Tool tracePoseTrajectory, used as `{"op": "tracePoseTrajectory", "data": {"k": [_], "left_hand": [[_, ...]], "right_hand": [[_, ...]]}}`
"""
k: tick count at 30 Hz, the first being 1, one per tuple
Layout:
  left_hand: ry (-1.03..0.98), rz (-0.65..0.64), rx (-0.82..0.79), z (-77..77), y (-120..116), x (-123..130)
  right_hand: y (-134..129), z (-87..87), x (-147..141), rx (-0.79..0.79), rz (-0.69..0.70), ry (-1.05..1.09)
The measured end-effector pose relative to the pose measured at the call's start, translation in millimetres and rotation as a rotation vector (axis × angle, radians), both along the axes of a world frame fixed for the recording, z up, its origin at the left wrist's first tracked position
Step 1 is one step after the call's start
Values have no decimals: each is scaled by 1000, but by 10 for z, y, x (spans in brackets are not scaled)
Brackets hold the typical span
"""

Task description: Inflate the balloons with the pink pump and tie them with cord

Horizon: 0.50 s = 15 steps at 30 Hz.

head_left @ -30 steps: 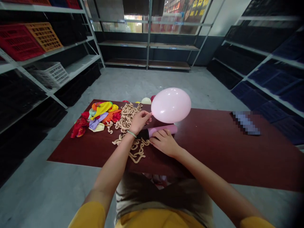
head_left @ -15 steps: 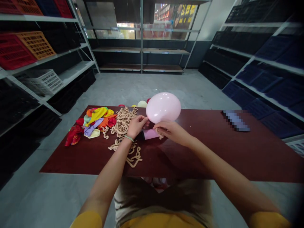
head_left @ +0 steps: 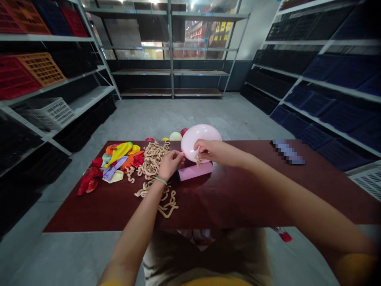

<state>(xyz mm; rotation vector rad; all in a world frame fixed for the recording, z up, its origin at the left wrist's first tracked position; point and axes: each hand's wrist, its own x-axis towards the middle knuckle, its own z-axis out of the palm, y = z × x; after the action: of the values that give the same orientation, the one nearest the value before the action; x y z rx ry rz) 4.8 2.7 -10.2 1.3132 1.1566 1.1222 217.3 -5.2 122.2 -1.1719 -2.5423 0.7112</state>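
Note:
A blown-up pale pink balloon (head_left: 205, 132) is held over the table by its neck, which my left hand (head_left: 170, 165) pinches between thumb and fingers. In front of the balloon my right hand (head_left: 208, 151) is closed on a short beige twisted cord (head_left: 198, 160), part of it hanging below the fingers. Under the hands a pink cylinder (head_left: 196, 171) with a dark end lies on its side. Left of it sits a heap of beige twisted cords (head_left: 153, 159), with looser ones nearer me.
Several limp coloured balloons (head_left: 117, 159) lie on the dark red table (head_left: 238, 198) at the left. A blurred-out flat object (head_left: 288, 151) rests at the right. More round balloons (head_left: 175, 136) show past the far edge. Shelves with crates (head_left: 41, 69) stand around.
My right hand has moved up in front of the balloon with the cord, uncovering more of the pink cylinder. The left hand keeps its pinch on the neck. The view has tilted up slightly.

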Motion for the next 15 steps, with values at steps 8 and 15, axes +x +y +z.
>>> {"op": "tracePoseTrajectory", "data": {"k": [8, 15], "left_hand": [[-6, 5, 12, 16, -14, 18], [-9, 4, 12, 29, -22, 22]], "right_hand": [[71, 50, -67, -92, -197, 152], [64, 63, -134, -325, -164, 334]]}}
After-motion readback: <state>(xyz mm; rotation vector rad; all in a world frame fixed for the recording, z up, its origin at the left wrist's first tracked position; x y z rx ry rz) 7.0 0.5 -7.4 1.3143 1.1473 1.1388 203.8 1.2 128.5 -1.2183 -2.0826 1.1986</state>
